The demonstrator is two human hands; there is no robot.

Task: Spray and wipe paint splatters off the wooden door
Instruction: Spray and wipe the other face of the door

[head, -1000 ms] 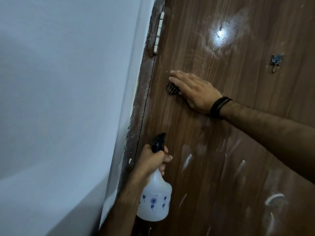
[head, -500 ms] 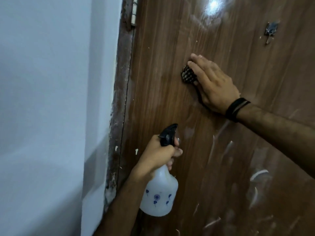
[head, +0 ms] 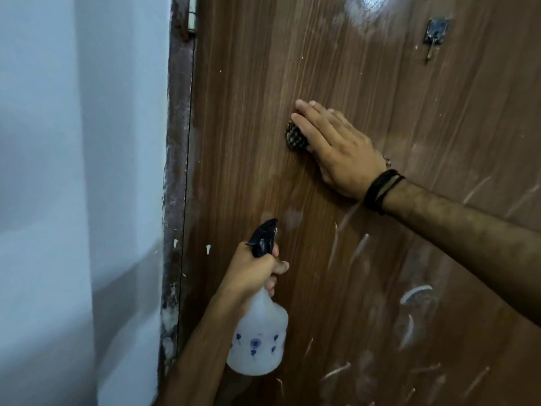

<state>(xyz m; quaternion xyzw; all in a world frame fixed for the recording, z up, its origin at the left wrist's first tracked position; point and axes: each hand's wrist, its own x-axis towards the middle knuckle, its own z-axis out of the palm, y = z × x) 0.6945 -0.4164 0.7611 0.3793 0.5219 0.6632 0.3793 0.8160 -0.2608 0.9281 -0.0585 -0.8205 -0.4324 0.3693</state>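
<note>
A: Which surface is shown?

B: A brown wood-grain door (head: pixel 366 273), its hinge edge at the left against a worn, paint-flecked dark frame (head: pixel 175 171) and a pale blue-white wall (head: pixel 73 171). White paint streaks (head: pixel 412 293) lie across the door's lower right part; a small white drip (head: pixel 208 249) sits near the hinge edge.

A: And the right hand?

B: The right hand (head: pixel 339 150) lies flat on the door's middle, fingers straight and close together, pressing a dark checked wad of cloth (head: pixel 296 138) against the wood. Black bands (head: pixel 380 190) circle its wrist.

A: The left hand?

B: Lower, nearer the hinge edge, the left hand (head: pixel 253 271) grips the neck of a translucent white plastic spray bottle with blue flower prints (head: pixel 259 341), fingers curled round below its black trigger nozzle (head: pixel 263 237), which points up at the door.

A: Anything else?

B: A small dark metal hook (head: pixel 435 35) fixed near the door's upper right.
</note>
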